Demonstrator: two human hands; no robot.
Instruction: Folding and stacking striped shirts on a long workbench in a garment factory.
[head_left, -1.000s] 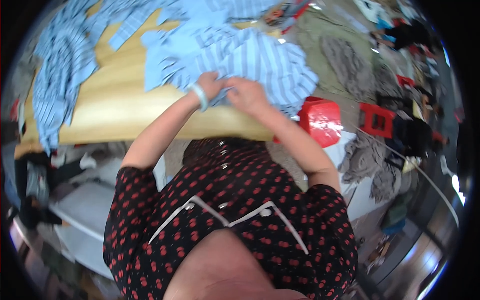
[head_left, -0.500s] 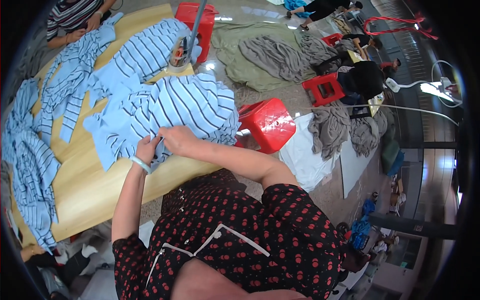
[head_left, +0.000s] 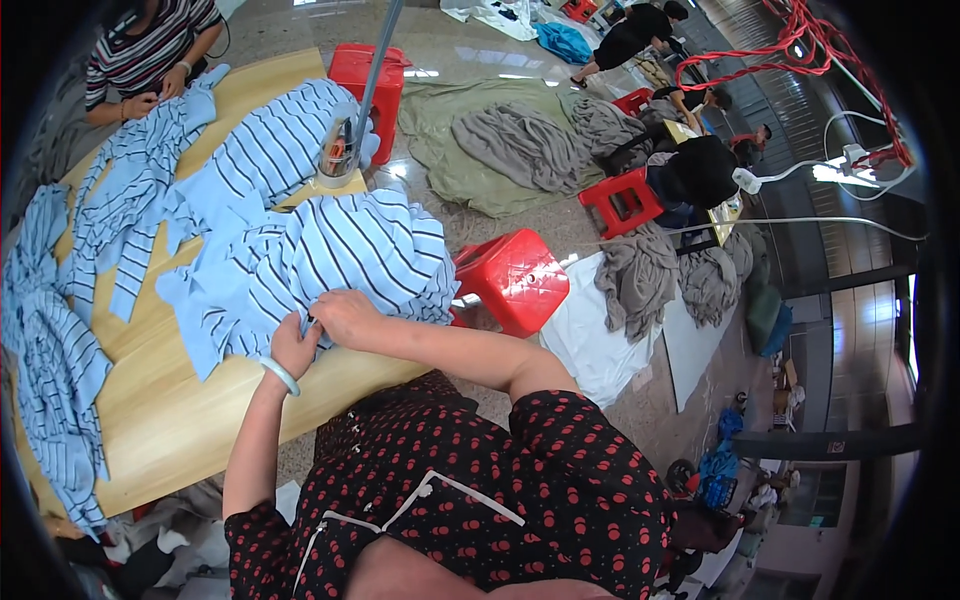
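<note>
A light blue garment with dark and white stripes (head_left: 365,245) lies bunched at the near edge of the wooden table (head_left: 190,425). My left hand (head_left: 293,343), with a pale bangle at its wrist, pinches a fold of it. Close against it, my right hand (head_left: 345,318) grips the same fold with bent fingers. Both hands meet at the garment's near side; the exact bit of cloth between the fingertips is hidden. Beyond it lies a second striped piece (head_left: 265,140) of the same cloth.
More striped garments (head_left: 60,370) hang over the table's left end. A clear cup of small tools (head_left: 338,155) stands by a grey pole (head_left: 378,75). Red stools (head_left: 520,280) stand to the right. At far left, a co-worker (head_left: 155,50) handles striped cloth. Grey cloth heaps (head_left: 525,145) cover the floor.
The whole view has shifted, so the table and garments sit slightly lower and further left. Both hands stay together on the same fold of the striped garment.
</note>
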